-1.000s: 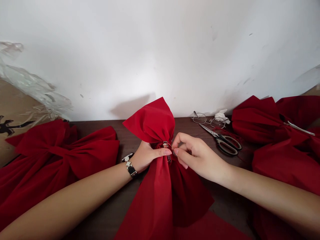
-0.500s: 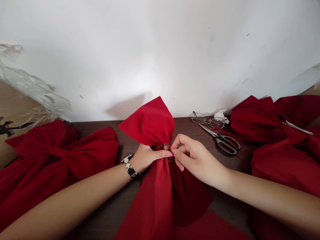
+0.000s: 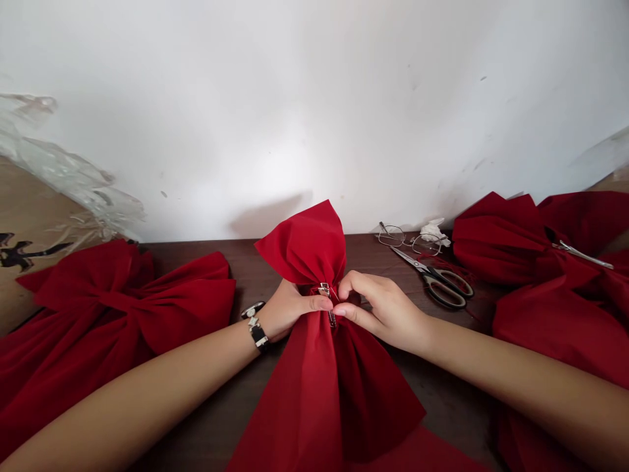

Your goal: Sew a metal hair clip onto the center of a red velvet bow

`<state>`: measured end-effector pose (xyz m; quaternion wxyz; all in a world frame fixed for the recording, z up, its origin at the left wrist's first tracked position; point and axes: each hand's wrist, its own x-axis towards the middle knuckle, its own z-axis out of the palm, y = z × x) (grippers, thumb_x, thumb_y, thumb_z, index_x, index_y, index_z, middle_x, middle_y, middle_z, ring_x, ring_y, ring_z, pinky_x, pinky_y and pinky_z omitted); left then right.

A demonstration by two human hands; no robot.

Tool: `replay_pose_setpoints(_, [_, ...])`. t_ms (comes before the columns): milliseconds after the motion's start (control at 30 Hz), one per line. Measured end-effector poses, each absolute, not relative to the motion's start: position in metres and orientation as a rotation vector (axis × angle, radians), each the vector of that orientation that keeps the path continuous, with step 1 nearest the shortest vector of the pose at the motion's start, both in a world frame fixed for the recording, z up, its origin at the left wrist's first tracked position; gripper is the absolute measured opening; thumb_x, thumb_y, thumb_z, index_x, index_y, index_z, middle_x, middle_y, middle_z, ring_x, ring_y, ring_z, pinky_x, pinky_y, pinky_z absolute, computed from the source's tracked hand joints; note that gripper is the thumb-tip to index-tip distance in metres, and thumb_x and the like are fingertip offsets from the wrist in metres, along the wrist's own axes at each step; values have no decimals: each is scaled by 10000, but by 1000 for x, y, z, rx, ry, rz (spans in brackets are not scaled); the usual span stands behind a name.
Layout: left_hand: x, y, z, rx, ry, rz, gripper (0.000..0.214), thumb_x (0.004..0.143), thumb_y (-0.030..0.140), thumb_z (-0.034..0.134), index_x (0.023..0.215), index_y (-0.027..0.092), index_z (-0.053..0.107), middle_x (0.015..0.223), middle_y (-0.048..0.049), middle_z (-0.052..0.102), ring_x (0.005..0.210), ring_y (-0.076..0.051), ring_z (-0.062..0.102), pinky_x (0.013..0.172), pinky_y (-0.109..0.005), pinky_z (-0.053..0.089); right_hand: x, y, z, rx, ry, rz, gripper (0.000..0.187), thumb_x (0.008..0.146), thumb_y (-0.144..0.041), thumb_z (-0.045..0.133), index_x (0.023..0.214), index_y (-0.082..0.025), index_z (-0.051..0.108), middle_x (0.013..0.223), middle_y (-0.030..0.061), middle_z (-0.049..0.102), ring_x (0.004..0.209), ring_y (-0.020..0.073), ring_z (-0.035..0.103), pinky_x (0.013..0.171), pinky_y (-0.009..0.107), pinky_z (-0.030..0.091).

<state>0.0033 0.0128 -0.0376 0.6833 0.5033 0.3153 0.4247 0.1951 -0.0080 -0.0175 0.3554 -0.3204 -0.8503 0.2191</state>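
A large red fabric bow (image 3: 314, 262) stands gathered at a narrow waist in the middle of the table, with a silver metal clip (image 3: 327, 305) at that waist. My left hand (image 3: 292, 309) grips the waist from the left, its thumb lying across the cloth beside the clip. My right hand (image 3: 381, 311) pinches in from the right, fingertips on the clip and cloth and almost meeting my left thumb. Anything fine between those fingertips is hidden or too small to tell.
Open scissors (image 3: 439, 285), wire glasses (image 3: 410, 239) and crumpled tissue (image 3: 435, 231) lie on the dark wood table (image 3: 383, 249). Other red bows lie left (image 3: 113, 295) and right (image 3: 511, 242), the right one with a metal clip (image 3: 582, 254). A white wall stands behind.
My right hand has moved left, closing against the clip and my left thumb. The bow's upper part has shifted slightly, and the whole view has dropped a little.
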Motion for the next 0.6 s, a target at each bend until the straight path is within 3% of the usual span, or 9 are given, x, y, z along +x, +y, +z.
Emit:
replay_pose_setpoints(100, [4, 12, -35, 1114, 700, 921, 533, 541, 340, 885, 973, 147, 639, 904, -55, 684, 860, -219, 634, 825, -346, 486, 196, -6, -26, -765, -2190, 470, 273, 934, -421, 527, 820, -177, 488, 727, 8, 592, 627, 100, 509, 594, 200, 365])
replay_pose_setpoints(267, [6, 10, -33, 1111, 707, 858, 542, 510, 309, 899, 956, 151, 635, 924, -55, 685, 884, -221, 628, 844, -348, 470, 194, -6, -35, -784, -2161, 356, 393, 890, -537, 540, 746, -176, 484, 658, 9, 578, 578, 104, 484, 571, 213, 343])
replay_pose_setpoints(600, [5, 12, -36, 1130, 675, 763, 553, 510, 319, 900, 970, 166, 634, 976, -60, 699, 939, -245, 628, 876, -372, 463, 196, -3, -39, -658, -2228, 67, 451, 910, -515, 522, 617, -178, 462, 535, -3, 508, 517, 109, 401, 561, 266, 262])
